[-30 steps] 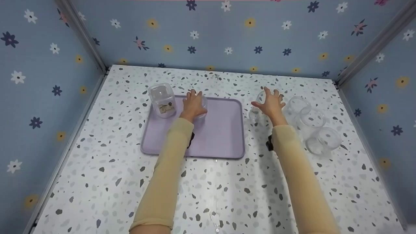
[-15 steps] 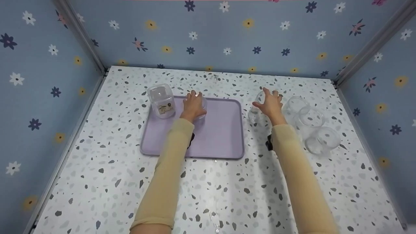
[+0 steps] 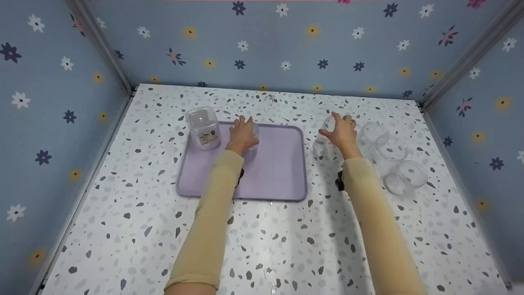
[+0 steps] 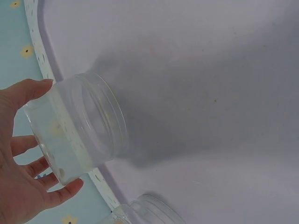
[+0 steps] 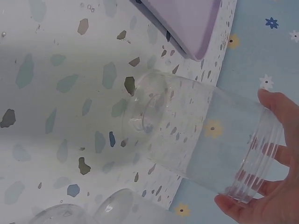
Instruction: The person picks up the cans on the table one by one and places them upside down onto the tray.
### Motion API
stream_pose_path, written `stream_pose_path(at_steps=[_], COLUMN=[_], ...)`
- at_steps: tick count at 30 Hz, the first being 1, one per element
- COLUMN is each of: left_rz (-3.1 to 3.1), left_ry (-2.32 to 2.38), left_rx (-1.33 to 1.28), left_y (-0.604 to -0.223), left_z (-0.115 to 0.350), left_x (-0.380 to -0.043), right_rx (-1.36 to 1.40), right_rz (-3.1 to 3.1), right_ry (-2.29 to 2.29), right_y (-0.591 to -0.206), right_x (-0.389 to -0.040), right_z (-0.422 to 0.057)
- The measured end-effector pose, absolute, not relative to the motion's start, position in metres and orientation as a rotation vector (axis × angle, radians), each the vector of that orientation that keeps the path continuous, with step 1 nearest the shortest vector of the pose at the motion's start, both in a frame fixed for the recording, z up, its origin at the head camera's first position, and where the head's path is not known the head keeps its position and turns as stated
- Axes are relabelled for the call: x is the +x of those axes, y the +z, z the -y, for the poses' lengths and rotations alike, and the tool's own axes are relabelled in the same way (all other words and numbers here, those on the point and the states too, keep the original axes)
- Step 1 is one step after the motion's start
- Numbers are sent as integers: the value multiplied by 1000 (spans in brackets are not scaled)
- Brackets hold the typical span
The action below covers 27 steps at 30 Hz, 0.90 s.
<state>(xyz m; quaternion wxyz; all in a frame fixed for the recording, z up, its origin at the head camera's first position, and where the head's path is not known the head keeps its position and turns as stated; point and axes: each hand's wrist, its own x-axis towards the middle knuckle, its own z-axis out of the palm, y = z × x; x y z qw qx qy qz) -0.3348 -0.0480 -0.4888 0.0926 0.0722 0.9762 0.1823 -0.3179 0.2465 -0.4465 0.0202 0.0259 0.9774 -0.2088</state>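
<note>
1. Left hand (image 3: 242,135): thumb and fingers curled, part-spread, round the upper end of a short, clear plastic jar with a ringed lip (image 4: 88,126). It's over the pale purple rectangular tray (image 3: 282,164), near the far edge. We read the lip as facing down, which would explain the grip on the base end.
2. We can't tell whether that lip touches the tray or sits just above it.
3. Right hand (image 3: 344,133): similar part-spread, thumb opposing fingers round the ribbed rim of a tall, clear plastic cylinder (image 5: 187,128). Rim up, at the white speckled tabletop (image 3: 266,246), just right of the tray. Ribs probably give us better purchase than smooth walls.
4. Squarish, clear plastic jar with a beige label (image 3: 206,135): in the tray's far left corner, left of the left hand. We'd guess the corner spot leaves that hand finger room.
5. Three round, clear plastic containers (image 3: 405,178): grouped on the tabletop, right of the right hand, likely there for easy reach. See-through walls overlap in view, so we can't call contact between them.
</note>
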Motion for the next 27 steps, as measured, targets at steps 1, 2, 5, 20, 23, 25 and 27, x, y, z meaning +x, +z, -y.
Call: stream_pose_path(at_steps=[1, 2, 5, 20, 23, 25, 27], left_rz=[-2899, -2900, -2899, -2908, -2915, -2926, -2942], left_ry=[538, 538, 536, 423, 431, 472, 519], left_rx=[214, 215, 220, 309, 313, 311, 310], left_y=[-489, -490, -490, -468, -461, -457, -453], left_z=[48, 49, 49, 46, 46, 46, 46], left_x=[-335, -335, -334, -329, -328, -327, -326], right_rx=[79, 77, 80, 45, 8, -13, -25], right_rz=[-3036, -3038, -3052, -3129, -3160, -3181, -3195], right_ry=[-647, -655, -668, -819, -887, -932, -973], right_y=[-446, -446, -445, -437, -436, -435, -434], right_x=[-318, -317, -317, -310, -308, -306, -305], right_z=[-247, -247, -246, -240, -238, -237, -236])
